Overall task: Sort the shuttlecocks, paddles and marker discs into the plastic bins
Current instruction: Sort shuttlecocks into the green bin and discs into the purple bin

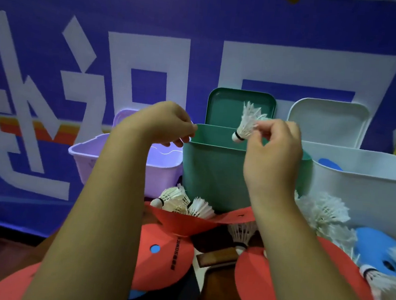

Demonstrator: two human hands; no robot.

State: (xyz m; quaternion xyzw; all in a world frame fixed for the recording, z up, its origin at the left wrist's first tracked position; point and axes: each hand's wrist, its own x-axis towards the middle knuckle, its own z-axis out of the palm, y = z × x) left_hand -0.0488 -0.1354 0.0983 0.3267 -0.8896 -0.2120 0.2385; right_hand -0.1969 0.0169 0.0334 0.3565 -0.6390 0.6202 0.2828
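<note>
Shuttlecock (248,124) pinched by right hand (273,154) fingers (263,127) above green bin (214,175), purple bin (161,174), white bin (361,188) alongside; left hand (161,122) grasp unclear.

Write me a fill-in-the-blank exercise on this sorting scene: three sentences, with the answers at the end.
1. The right hand pinches a ____ by its feathers.
2. The middle bin, below that hand, is coloured ____.
3. The large disc seen inside the white bin is ____.
Answers: shuttlecock; green; blue.
</note>
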